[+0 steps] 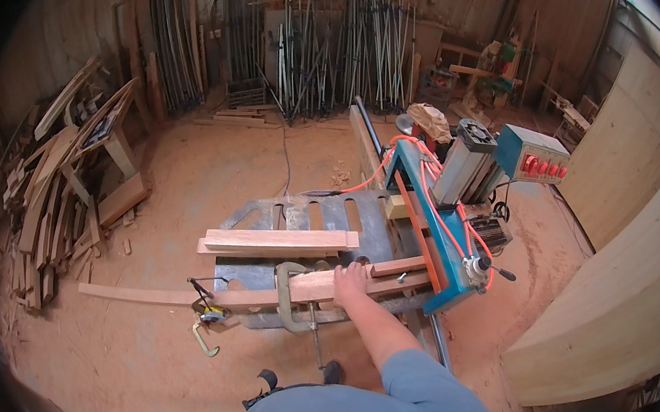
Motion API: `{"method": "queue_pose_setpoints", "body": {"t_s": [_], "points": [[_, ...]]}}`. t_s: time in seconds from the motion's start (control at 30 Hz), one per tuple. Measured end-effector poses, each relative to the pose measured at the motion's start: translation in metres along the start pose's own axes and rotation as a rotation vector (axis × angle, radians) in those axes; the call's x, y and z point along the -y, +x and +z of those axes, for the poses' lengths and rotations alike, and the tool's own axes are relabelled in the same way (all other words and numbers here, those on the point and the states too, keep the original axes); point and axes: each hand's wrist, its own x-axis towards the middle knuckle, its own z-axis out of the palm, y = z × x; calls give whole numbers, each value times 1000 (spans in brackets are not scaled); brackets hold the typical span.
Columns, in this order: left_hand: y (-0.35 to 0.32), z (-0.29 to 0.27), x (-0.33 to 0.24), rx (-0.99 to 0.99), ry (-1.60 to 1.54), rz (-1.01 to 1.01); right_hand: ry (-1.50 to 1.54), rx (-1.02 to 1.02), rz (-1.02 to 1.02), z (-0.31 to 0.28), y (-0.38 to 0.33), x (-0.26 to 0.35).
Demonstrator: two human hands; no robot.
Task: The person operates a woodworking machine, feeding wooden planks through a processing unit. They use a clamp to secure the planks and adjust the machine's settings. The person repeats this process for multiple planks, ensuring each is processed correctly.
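Dusty floor (182,162) | control box (535,155) unreadable | right hand (350,284) on wood block (312,286), grip unclear | left hand unseen

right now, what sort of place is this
Most likely a woodworking shop: a blue metal machine with orange cables stands right of centre, a pale green C-shaped metal clamp sits on long light-brown wooden pieces, and curved brown wooden boards are piled at the left.
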Motion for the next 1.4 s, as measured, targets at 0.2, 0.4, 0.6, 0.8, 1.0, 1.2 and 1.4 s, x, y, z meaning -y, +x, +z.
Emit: {"method": "queue_pose_setpoints", "body": {"t_s": [0.2,0.4,0.6,0.8,1.0,1.2,1.4], "points": [[-7,27,-33,-82,-211,64,-80,188,-33,-30,1,1],[-8,48,-58,-168,-383,121,29,157,-4,-20,-2,-2],[-38,71,-25,-117,-268,-10,108,63,-4,-8,-4,-2],[-42,88,41,60,-221,-118,126,-56,-5,7,-1,1],[0,64,51,99,-289,-104,151,-7,-4,-1,0,2],[81,-8,-2,2,-387,78,130,-43,-3,-2,-4,3],[141,-80,-23,-113,-501,231,98,-7,29,-2,-3,6]]}}
